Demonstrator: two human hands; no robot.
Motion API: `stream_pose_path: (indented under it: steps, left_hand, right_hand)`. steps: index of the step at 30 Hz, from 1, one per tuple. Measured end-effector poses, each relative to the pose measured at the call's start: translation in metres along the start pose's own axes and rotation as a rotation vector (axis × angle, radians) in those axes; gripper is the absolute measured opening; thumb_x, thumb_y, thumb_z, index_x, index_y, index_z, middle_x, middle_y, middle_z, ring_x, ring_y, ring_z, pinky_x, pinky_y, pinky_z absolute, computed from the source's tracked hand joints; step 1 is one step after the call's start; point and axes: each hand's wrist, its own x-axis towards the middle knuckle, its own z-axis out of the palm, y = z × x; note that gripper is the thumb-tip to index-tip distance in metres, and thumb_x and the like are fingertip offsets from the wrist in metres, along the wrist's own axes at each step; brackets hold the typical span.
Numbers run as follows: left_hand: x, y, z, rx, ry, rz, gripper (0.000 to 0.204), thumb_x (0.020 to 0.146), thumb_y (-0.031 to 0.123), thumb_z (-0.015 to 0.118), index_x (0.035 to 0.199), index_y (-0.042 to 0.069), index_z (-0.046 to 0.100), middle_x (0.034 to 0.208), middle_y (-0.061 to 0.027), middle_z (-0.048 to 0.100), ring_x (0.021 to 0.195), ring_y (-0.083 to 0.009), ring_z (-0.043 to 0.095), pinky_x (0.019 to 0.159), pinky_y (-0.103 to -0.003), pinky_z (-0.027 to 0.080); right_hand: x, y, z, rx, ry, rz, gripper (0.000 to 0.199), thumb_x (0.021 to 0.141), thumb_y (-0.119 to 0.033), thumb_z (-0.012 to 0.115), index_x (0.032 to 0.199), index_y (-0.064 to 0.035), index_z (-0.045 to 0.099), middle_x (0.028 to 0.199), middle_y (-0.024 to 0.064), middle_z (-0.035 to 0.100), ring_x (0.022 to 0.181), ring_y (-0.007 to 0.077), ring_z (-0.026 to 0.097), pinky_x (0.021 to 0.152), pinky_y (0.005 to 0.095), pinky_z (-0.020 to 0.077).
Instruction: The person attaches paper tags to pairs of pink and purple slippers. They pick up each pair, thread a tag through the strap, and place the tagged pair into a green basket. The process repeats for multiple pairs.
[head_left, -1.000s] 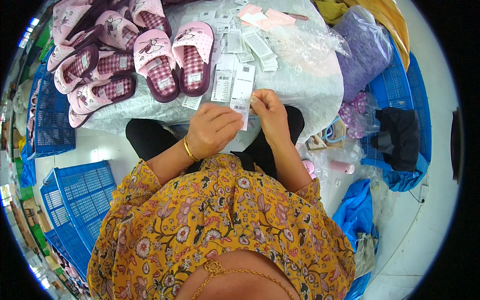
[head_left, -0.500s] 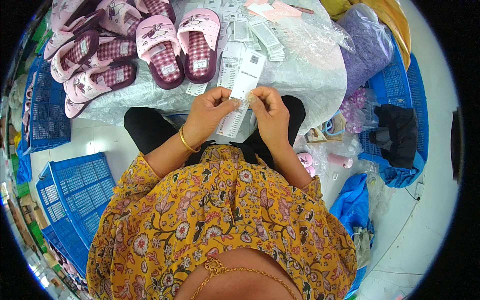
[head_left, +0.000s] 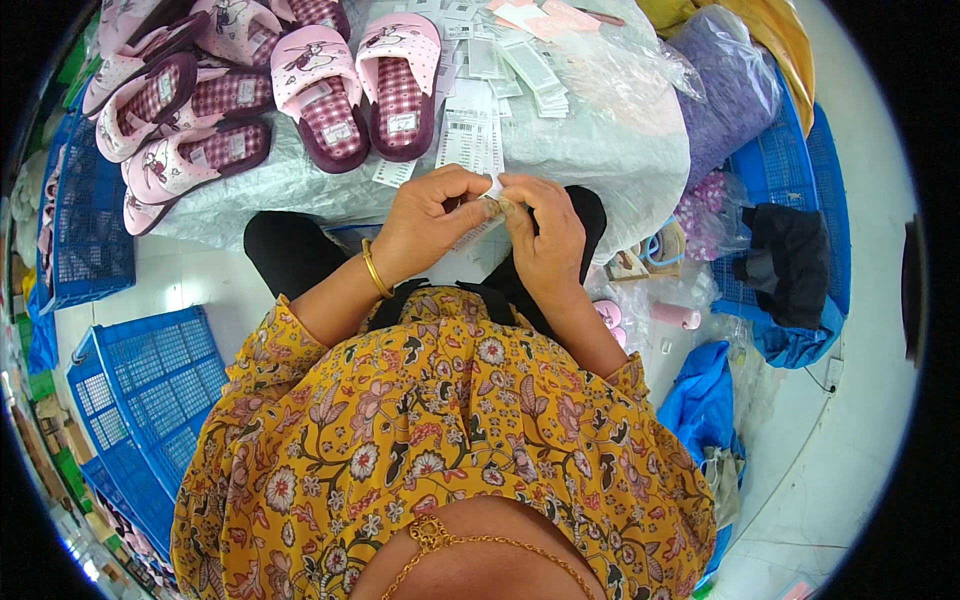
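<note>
Both my hands pinch a narrow white paper label strip (head_left: 478, 222) just above my lap: my left hand (head_left: 432, 218), gold bangle at the wrist, grips one side, my right hand (head_left: 545, 235) closes on the other. A second ago the strip lay near the table's edge; now it is lifted clear and drawn close. Pink plush slippers with checked insoles (head_left: 400, 85) wait on the grey plastic-covered table (head_left: 600, 150), beside loose white label sheets (head_left: 470, 135).
</note>
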Motion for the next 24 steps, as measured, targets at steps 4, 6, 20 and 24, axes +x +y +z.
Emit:
stream_pose_path:
  steps: [4, 6, 20, 24]
  left_hand:
    - [0.001, 0.005, 0.005, -0.025, 0.028, -0.002, 0.019, 0.088, 0.006, 0.071, 0.106, 0.002, 0.068, 0.087, 0.0017, 0.061, 0.077, -0.0054, 0.053, 0.069, -0.021, 0.045]
    - [0.001, 0.006, 0.006, 0.034, 0.062, 0.058, 0.023, 0.088, 0.007, 0.07, 0.11, 0.003, 0.066, 0.088, 0.0014, 0.062, 0.079, -0.005, 0.053, 0.07, -0.021, 0.045]
    - [0.025, 0.003, -0.011, -0.311, -0.19, -0.377, 0.021, 0.096, 0.019, 0.063, 0.105, 0.001, 0.066, 0.09, 0.0018, 0.064, 0.075, -0.0019, 0.055, 0.064, -0.018, 0.045]
    - [0.027, -0.001, -0.008, -0.186, -0.16, -0.356, 0.016, 0.092, 0.015, 0.066, 0.1, 0.001, 0.066, 0.087, 0.0035, 0.064, 0.076, -0.0005, 0.053, 0.063, -0.018, 0.044]
  right_hand:
    - [-0.004, -0.005, -0.005, 0.004, 0.003, 0.088, 0.01, 0.089, -0.006, 0.066, 0.098, -0.0028, 0.062, 0.095, 0.0119, 0.067, 0.082, 0.0293, 0.064, 0.073, 0.0349, 0.0518]
    - [-0.005, -0.009, -0.008, 0.013, -0.001, 0.229, 0.01, 0.09, -0.005, 0.065, 0.098, -0.0016, 0.062, 0.093, 0.0114, 0.066, 0.079, 0.0255, 0.064, 0.073, 0.0319, 0.0516]
    - [0.002, 0.001, -0.004, 0.373, 0.016, 0.569, 0.011, 0.091, -0.003, 0.066, 0.101, 0.0, 0.062, 0.086, 0.0008, 0.066, 0.073, 0.0029, 0.056, 0.067, 0.0201, 0.0474]
    - [-0.002, 0.005, 0.0, 0.413, 0.015, 0.593, 0.011, 0.091, -0.003, 0.067, 0.101, 0.0001, 0.063, 0.086, 0.0006, 0.066, 0.073, 0.0027, 0.056, 0.067, 0.0199, 0.0472]
